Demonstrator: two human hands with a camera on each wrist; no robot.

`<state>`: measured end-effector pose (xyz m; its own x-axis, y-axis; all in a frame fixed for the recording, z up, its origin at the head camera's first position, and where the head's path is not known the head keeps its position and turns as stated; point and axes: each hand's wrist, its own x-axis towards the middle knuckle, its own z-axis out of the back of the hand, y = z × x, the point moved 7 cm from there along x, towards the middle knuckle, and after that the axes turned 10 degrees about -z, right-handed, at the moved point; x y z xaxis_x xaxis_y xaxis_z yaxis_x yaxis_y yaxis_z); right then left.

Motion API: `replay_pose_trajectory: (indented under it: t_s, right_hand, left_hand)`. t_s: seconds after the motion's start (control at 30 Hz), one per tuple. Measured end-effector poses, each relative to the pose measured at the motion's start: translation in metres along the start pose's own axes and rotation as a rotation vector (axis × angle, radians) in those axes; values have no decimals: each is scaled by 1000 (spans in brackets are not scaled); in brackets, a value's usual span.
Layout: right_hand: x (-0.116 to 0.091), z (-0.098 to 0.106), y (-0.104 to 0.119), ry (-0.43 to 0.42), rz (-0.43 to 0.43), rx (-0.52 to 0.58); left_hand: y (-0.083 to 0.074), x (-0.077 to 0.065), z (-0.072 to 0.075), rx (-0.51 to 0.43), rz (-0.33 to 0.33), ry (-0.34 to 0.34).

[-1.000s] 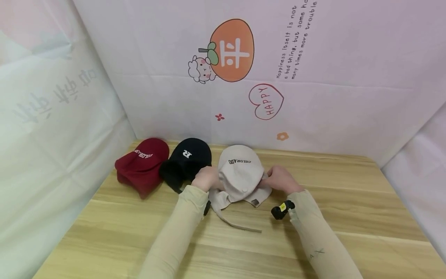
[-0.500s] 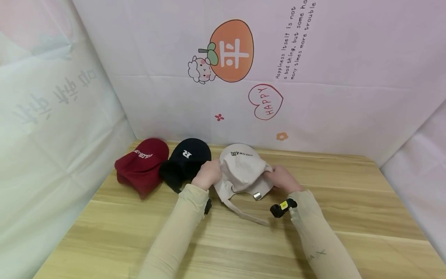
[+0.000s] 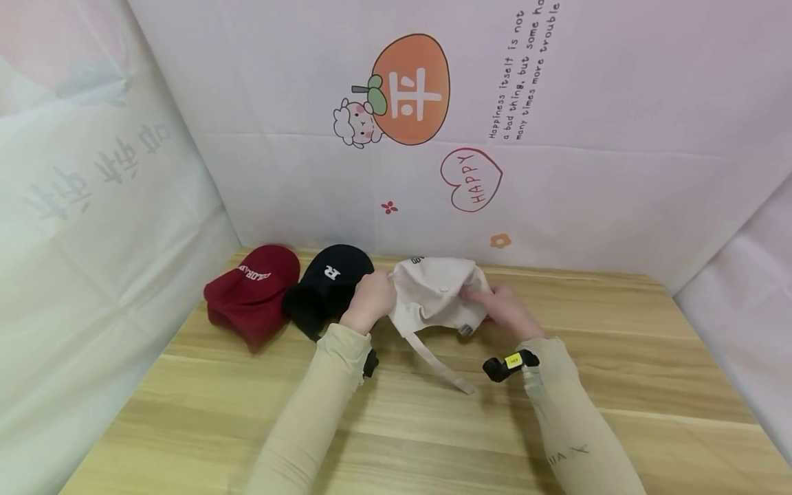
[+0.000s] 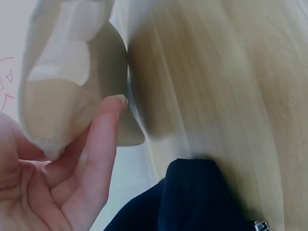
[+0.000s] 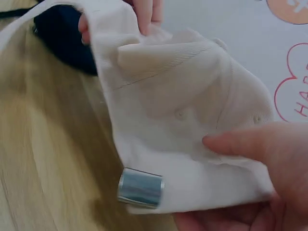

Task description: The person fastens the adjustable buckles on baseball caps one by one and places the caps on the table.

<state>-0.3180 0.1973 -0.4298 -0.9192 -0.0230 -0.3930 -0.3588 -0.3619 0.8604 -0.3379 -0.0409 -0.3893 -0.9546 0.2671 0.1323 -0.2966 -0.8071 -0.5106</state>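
A cream baseball cap (image 3: pixel 427 292) is held off the wooden table, its crown dented and only part of its dark lettering showing. My left hand (image 3: pixel 373 301) grips the cap's left side; in the left wrist view thumb and fingers pinch its edge (image 4: pixel 41 96). On the other side my right hand (image 3: pixel 506 311) holds the rim, thumb pressed on the crown fabric and fingers beneath, as the right wrist view shows. A metal buckle (image 5: pixel 140 187) sits on the back band near that hand. The loose strap (image 3: pixel 439 364) hangs toward the table's front. The brim is mostly hidden.
A black cap (image 3: pixel 332 275) with a white R lies just left of my left hand, close to it. Farther left is a dark red cap (image 3: pixel 254 295). A printed white cloth (image 3: pixel 297 192) stands behind the wooden table (image 3: pixel 396 440) and along its sides.
The cream cap has been lifted and tipped back, so its lettering has turned mostly out of sight. My left hand has moved up slightly with it; the strap now hangs straighter.
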Motion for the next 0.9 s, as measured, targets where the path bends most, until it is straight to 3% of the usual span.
replay_pose_trajectory:
  t_s: [0.1, 0.23, 0.53, 0.63, 0.8, 0.9]
  right_hand:
    - [-2, 0, 4, -2, 6, 88]
    - [-8, -2, 10, 7, -1, 184]
    - [-24, -10, 34, 48, 62, 179]
    - [-27, -9, 41, 28, 96, 205]
    - [-30, -6, 49, 0, 149, 311]
    - [-31, -4, 54, -2, 173, 367]
  left_hand:
    - [2, 1, 2, -27, 3, -32]
    - [4, 2, 6, -145, 40, -73]
    - [0, 1, 9, -360, 77, -135]
    - [1, 1, 7, -378, 91, -115]
    - [3, -1, 4, -330, 80, -43]
    - [4, -4, -1, -383, 81, 27]
